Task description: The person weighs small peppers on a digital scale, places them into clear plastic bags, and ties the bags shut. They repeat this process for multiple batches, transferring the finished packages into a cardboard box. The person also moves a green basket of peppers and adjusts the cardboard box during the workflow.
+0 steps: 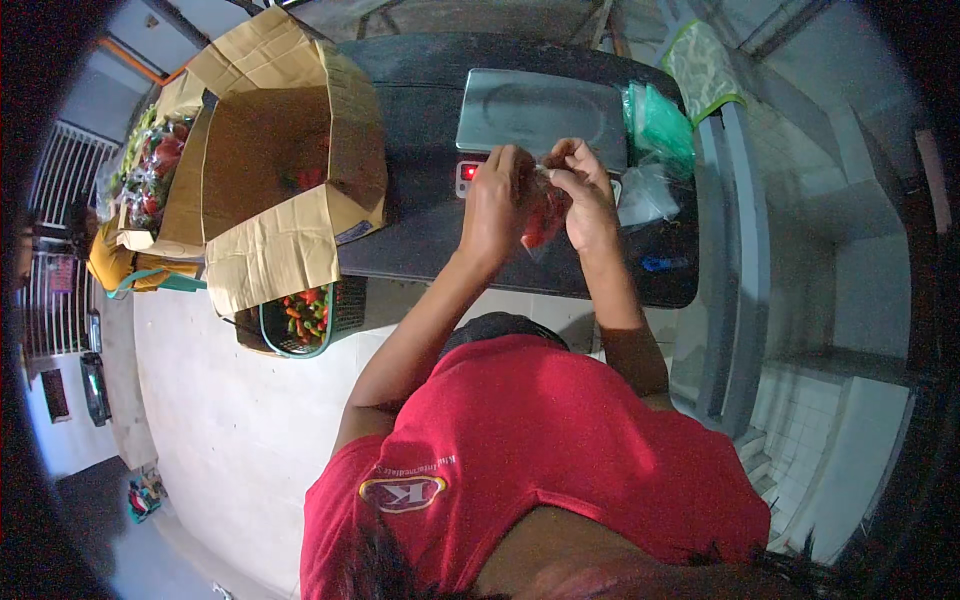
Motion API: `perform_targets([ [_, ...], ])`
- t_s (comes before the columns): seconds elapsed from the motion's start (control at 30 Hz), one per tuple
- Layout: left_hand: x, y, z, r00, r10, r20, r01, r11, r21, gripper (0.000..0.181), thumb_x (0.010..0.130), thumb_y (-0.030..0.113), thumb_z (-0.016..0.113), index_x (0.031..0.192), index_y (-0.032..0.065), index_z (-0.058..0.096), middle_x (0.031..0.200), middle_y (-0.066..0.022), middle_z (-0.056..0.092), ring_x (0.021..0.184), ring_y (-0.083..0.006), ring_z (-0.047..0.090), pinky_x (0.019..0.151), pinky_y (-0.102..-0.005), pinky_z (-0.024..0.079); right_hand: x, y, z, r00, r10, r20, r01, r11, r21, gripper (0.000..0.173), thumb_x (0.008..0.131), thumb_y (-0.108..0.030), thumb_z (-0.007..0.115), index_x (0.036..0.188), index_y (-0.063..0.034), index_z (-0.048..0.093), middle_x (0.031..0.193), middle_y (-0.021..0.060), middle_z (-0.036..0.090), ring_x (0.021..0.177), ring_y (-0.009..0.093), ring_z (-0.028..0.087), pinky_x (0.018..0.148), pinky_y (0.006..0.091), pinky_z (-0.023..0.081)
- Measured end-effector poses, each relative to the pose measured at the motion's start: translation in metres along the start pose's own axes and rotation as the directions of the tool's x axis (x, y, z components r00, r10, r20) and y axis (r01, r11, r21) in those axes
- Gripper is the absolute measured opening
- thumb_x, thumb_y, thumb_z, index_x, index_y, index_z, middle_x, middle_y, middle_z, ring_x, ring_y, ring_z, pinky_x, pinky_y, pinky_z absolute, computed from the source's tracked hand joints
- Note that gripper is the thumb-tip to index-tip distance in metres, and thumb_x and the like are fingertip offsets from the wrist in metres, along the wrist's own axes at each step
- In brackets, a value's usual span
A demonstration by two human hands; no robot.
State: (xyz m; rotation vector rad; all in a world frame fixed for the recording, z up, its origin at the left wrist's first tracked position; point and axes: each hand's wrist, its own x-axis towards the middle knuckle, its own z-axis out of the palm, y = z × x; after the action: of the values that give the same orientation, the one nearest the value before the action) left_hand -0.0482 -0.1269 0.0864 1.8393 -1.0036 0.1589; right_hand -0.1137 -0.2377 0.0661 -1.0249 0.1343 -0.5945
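Between my two hands hangs a clear plastic bag [541, 217] with red contents, probably peppers. My left hand [496, 199] pinches one side of its top, and the fingers hide part of the bag. On the other side, my right hand [585, 191] grips the bag's mouth between thumb and fingers. Both hands are just in front of a digital kitchen scale [540, 109] with a flat metal platform. Its red display [470, 172] is lit beside my left hand; my hands cover much of its front panel.
An open cardboard box [262, 150] stands at the table's left, with bagged vegetables [159, 169] beyond it. Below is a basket [330, 341] of red and green peppers [306, 311]. Green plastic bags [660, 131], clear bags [646, 195] and a blue object [664, 263] lie right on the black table [420, 247].
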Motion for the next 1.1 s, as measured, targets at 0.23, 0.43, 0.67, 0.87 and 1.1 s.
perform_targets([
  [0.23, 0.007, -0.013, -0.023, 0.999, 0.039, 0.03, -0.039, 0.999, 0.009, 0.02, 0.07, 0.004, 0.062, 0.086, 0.0008, 0.052, 0.084, -0.0169, 0.055, 0.078, -0.0373, 0.055, 0.066, -0.0412, 0.045, 0.002, 0.015, 0.009, 0.977, 0.198, -0.081, -0.186, 0.974, 0.133, 0.023, 0.069, 0.0, 0.063, 0.088, -0.0059, 0.052, 0.081, 0.0029, 0.057, 0.08, 0.014, 0.055, 0.077, 0.0264, 0.043],
  [0.43, -0.006, -0.025, -0.041, 0.998, 0.066, 0.003, -0.065, 0.994, -0.083, 0.03, 0.065, 0.001, 0.063, 0.094, 0.0023, 0.056, 0.089, -0.0146, 0.056, 0.083, -0.0355, 0.057, 0.07, -0.0379, 0.047, 0.002, 0.032, 0.022, 0.971, 0.141, -0.192, -0.112, 0.981, 0.156, 0.023, 0.068, 0.003, 0.064, 0.084, -0.0064, 0.051, 0.08, 0.0031, 0.057, 0.077, 0.016, 0.057, 0.076, 0.0278, 0.045],
  [0.67, -0.004, -0.027, -0.065, 0.98, 0.175, 0.1, -0.175, 0.985, -0.009, 0.03, 0.066, 0.003, 0.062, 0.096, 0.0015, 0.055, 0.088, -0.015, 0.055, 0.083, -0.0337, 0.057, 0.069, -0.038, 0.047, -0.009, 0.035, 0.039, 0.973, 0.031, -0.228, -0.01, 0.995, 0.094, 0.025, 0.073, 0.005, 0.059, 0.094, -0.0063, 0.051, 0.09, 0.0039, 0.057, 0.086, 0.017, 0.057, 0.083, 0.0293, 0.043],
  [0.87, -0.002, -0.034, -0.089, 0.91, 0.373, 0.18, -0.401, 0.902, 0.16, 0.028, 0.071, 0.01, 0.059, 0.095, 0.0005, 0.049, 0.087, -0.0139, 0.051, 0.079, -0.0317, 0.055, 0.068, -0.0378, 0.047, -0.02, 0.027, 0.073, 0.984, -0.055, -0.167, 0.053, 0.998, -0.013, 0.028, 0.075, 0.004, 0.055, 0.102, -0.0035, 0.052, 0.095, 0.0049, 0.058, 0.092, 0.017, 0.055, 0.087, 0.0289, 0.04],
  [1.1, 0.001, -0.032, -0.124, 0.872, 0.432, 0.232, -0.479, 0.85, 0.22, 0.022, 0.075, 0.011, 0.055, 0.092, 0.0004, 0.045, 0.09, -0.0129, 0.047, 0.077, -0.0312, 0.054, 0.067, -0.0381, 0.046, -0.02, 0.024, 0.101, 0.964, -0.23, 0.134, 0.244, 0.562, -0.79, 0.026, 0.08, 0.002, 0.047, 0.105, 0.0041, 0.051, 0.099, 0.0161, 0.056, 0.095, 0.029, 0.054, 0.087, 0.0351, 0.04],
])
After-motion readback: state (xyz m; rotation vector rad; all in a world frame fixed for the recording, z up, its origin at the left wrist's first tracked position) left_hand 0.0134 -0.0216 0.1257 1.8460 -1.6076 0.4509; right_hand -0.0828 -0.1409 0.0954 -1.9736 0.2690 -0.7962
